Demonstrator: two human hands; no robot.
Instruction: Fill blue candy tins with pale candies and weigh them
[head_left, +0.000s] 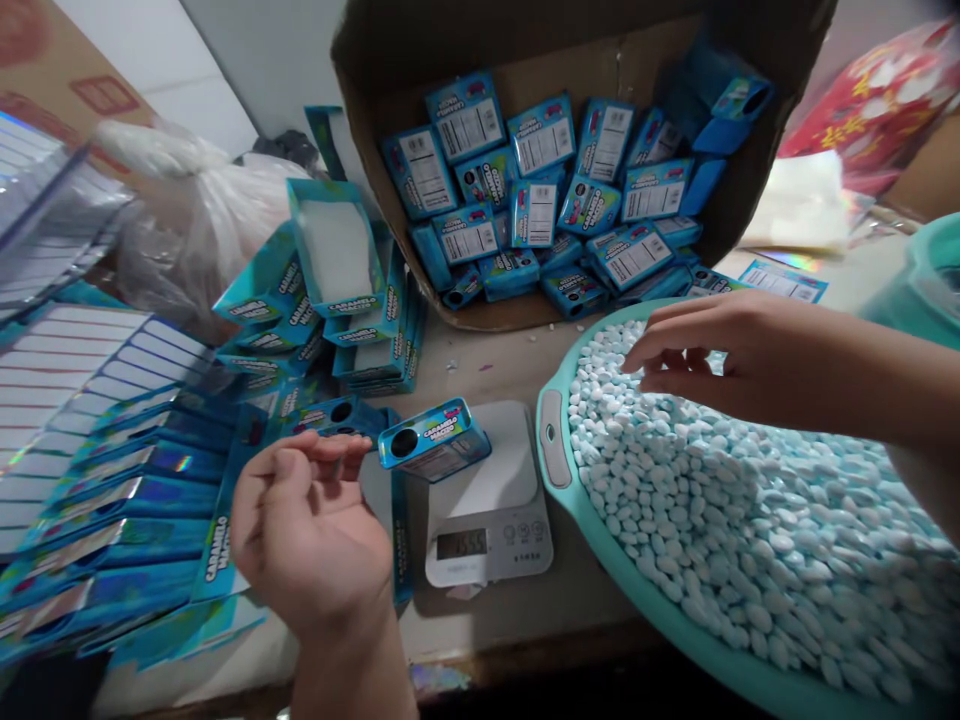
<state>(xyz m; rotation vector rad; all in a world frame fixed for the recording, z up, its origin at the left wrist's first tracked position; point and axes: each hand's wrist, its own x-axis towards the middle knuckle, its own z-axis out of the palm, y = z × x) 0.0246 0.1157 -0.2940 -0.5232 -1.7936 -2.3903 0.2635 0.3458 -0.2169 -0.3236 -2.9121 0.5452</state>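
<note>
A small blue candy box [435,440] stands on the white digital scale [491,545], whose display is lit. My left hand [315,530] is just left of this box, palm up, with its fingers loosely bent and nothing visible in them. Its fingertips come close to the box; whether they touch it I cannot tell. Over the turquoise basin [600,545], my right hand [712,350] hangs palm down above the pale blue and white candies [697,510]. Its fingers are bent and slightly apart, with no candy visible between them.
Behind the scale, a tilted cardboard carton [480,318] holds many blue candy boxes [540,135]. Blue display trays [337,250] are stacked at the left, beside rows of flat blue boxes [127,530]. A clear plastic bag [202,210] lies farther back; a turquoise container [919,280] stands right.
</note>
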